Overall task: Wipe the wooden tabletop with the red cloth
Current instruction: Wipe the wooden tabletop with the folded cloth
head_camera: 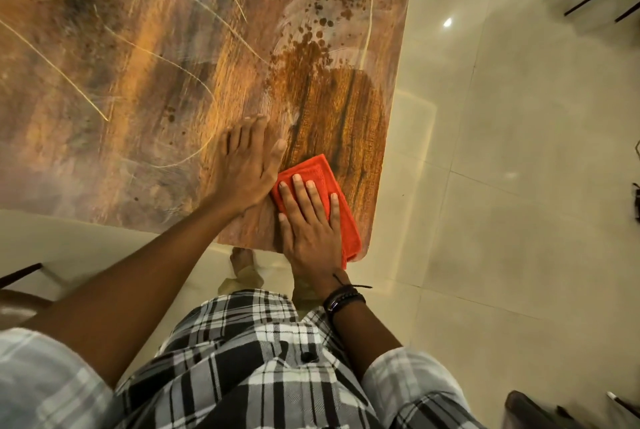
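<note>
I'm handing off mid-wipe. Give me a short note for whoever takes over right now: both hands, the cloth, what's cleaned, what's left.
Left hand: flat, fingers straight, resting on the bare tabletop just left of the cloth.
Right hand: flat on the red cloth, pressing it down at the near right corner; no grip, fingers straight.
Done: one dark patch of clear wood grain just beyond the cloth, along the right edge.
Left: everything else looks hazy, with pale streaks and brown spots farther up the right side.
</note>
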